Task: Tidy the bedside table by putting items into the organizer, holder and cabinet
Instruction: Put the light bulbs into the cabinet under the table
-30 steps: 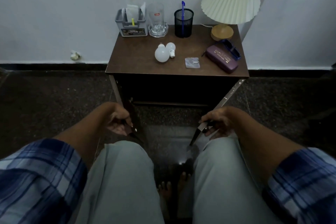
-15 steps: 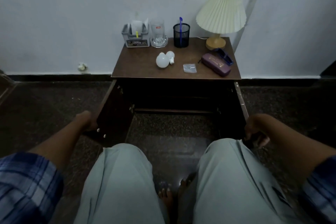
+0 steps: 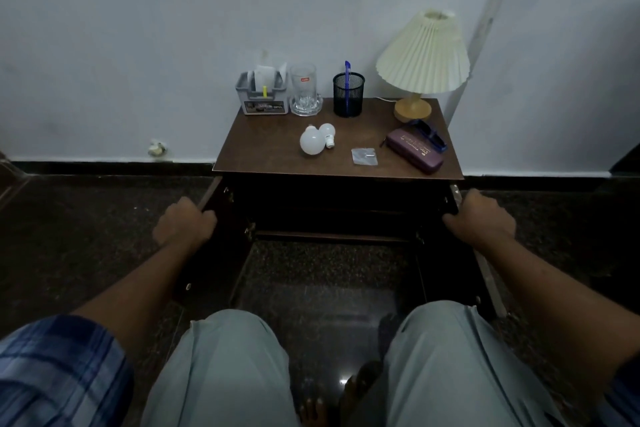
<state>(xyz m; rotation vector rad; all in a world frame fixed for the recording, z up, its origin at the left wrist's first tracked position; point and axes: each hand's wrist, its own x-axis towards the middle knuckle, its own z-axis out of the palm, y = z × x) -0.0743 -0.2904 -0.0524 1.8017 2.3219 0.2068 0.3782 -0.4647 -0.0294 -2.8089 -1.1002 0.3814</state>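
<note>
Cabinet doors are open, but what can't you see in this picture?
Head view:
- Cabinet inside: too dark to tell what it holds.
- Grey organizer label: too small to read.
- Silvery packet: too small to identify.
- Feet: cut off by the bottom edge.

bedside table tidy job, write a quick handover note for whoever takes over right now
Left hand grips the top edge of the left cabinet door; right hand grips the right cabinet door.
Both doors are swung open.
On the tabletop: two bulbs, a small packet, a purple case, and blue glasses just behind it.
The organizer and pen holder stand at the back.
Done: cabinet opened.
Left: put away every loose item.
</note>
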